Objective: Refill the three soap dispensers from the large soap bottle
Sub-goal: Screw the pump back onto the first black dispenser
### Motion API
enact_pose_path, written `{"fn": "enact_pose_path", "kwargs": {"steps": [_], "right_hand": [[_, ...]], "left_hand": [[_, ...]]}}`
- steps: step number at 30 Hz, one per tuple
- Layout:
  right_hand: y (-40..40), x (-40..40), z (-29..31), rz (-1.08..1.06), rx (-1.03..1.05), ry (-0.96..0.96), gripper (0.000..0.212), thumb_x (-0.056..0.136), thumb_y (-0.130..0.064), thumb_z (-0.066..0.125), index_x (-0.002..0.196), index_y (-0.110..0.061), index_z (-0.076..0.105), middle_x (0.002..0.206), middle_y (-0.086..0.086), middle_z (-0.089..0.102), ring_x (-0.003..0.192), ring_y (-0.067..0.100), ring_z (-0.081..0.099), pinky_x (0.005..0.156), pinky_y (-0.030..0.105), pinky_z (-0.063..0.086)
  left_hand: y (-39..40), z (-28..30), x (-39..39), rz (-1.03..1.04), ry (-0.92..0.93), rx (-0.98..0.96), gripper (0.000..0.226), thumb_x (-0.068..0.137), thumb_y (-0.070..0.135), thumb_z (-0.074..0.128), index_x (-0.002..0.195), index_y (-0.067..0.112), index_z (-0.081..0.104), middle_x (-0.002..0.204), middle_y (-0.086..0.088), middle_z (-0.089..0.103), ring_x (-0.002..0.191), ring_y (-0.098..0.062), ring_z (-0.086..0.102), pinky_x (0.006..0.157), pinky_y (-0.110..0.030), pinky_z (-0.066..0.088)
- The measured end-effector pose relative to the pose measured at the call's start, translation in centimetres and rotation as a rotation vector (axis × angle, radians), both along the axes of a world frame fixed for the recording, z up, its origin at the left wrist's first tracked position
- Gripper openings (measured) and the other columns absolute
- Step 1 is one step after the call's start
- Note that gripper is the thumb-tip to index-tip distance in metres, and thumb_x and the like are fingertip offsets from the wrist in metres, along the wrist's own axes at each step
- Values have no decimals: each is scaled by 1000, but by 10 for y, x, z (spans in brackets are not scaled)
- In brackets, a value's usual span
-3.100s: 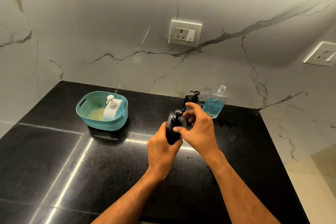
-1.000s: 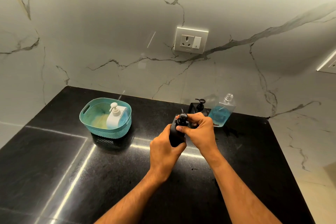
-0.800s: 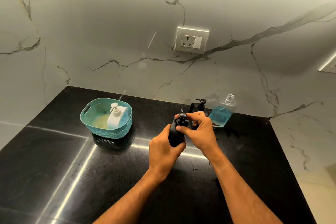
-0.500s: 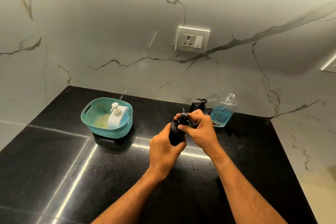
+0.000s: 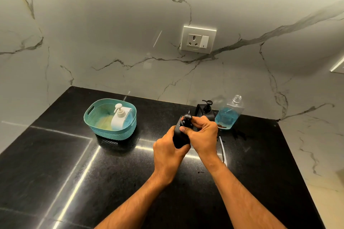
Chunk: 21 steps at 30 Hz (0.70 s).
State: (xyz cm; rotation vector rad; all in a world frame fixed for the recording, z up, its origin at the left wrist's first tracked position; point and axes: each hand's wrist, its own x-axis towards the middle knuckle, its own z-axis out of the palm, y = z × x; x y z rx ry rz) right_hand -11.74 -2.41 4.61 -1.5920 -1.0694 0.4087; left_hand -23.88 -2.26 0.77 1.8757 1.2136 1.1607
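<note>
Three dispensers: a white one point(image 5: 119, 118) in the teal basket point(image 5: 104, 132); a black dispenser point(image 5: 179, 135) your left hand point(image 5: 170, 151) grips while your right hand point(image 5: 203, 135) pinches its pump, seemingly; another black one point(image 5: 205, 109) behind, beside the uncapped blue-soap bottle point(image 5: 229, 114).

Both bare forearms reaching forward from the lower edge, converging toward the middle. Left hand point(image 5: 168, 151) wrapped around a black body from the left side, thumb across its front, knuckles up. Right hand point(image 5: 203, 135) curled over the top part, fingertips point(image 5: 183, 129) pinching at the neck, wrist slightly bent inward. Hands touching each other.
</note>
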Motion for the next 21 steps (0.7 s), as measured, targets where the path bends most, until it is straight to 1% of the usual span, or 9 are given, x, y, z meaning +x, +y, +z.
{"fn": "enact_pose_path", "kwargs": {"steps": [3,6,8,10,11,13,15,18,21], "right_hand": [[-1,-3,-1,4,12,-6,43,68,-2,92,108,-11,79,96,4,70,92,15,71,85,28,60],[-1,-3,2,61,6,-72,47,70,-10,92,114,-20,77,102,0,60,98,8,60,86,23,54],[-1,-1,5,121,1,-179,59,68,-19,95,122,-23,72,112,-12,59,111,7,51,97,18,46],[1,0,8,204,-28,-266,78,63,-27,96,134,-19,64,127,-12,60,126,7,44,107,12,36],[2,-1,9,243,-60,-278,84,63,-30,97,137,-18,61,133,-9,59,131,9,44,111,13,34],[4,-4,12,312,-118,-262,88,63,-31,97,140,-19,58,138,-7,57,134,12,47,117,26,38],[7,-9,14,357,-150,-267,89,63,-31,97,141,-21,56,139,-7,56,134,13,49,116,36,42],[14,-17,19,401,-162,-299,90,63,-31,96,142,-21,55,138,-6,55,132,15,50,114,40,44],[25,-30,26,421,-134,-322,88,61,-34,97,139,-21,58,132,-5,59,124,14,55,110,37,48]], "left_hand": [[0,1,-1,22,-11,-7,40,81,33,86,115,25,65,85,21,66,85,4,67,65,-9,51],[-2,4,-6,37,-49,-7,41,82,34,85,117,29,63,86,24,65,87,6,68,69,-11,55],[-2,7,-9,43,-70,-6,39,83,36,84,115,30,63,88,23,68,84,4,69,68,-16,57],[-1,10,-13,55,-84,0,38,83,36,84,116,31,65,90,24,70,84,3,70,69,-18,58],[0,12,-15,61,-88,6,40,83,34,85,117,32,65,91,27,69,86,5,70,71,-17,58],[1,14,-20,79,-78,22,43,81,28,86,118,33,65,92,30,67,87,6,69,72,-17,59],[3,15,-27,104,-59,35,45,81,23,86,118,34,63,92,29,66,86,7,68,72,-20,60],[7,19,-38,131,-63,43,48,81,20,87,119,35,62,92,29,63,86,11,66,72,-21,61],[12,27,-53,146,-77,72,46,80,24,87,118,34,63,91,28,64,85,11,66,71,-21,61]]}}
